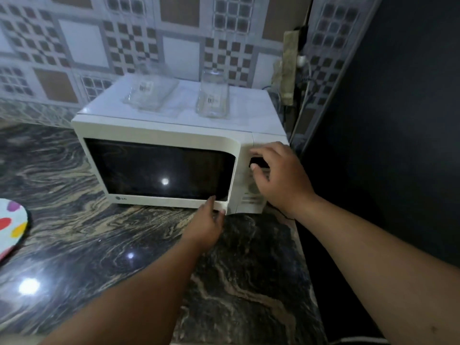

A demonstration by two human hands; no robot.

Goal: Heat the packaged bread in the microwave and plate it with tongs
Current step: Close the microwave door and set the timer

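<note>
A white microwave stands on the dark marbled counter with its dark-windowed door closed. My left hand is at the door's lower right corner, thumb on the front and fingers curled round the edge. My right hand lies spread and relaxed over the control panel, its fingertips by the small dark display. No bread package or tongs are in view.
Two clear containers sit on top of the microwave. A white mat or plate with coloured dots shows at the left edge. A socket strip with cords hangs on the tiled wall. A dark wall bounds the right.
</note>
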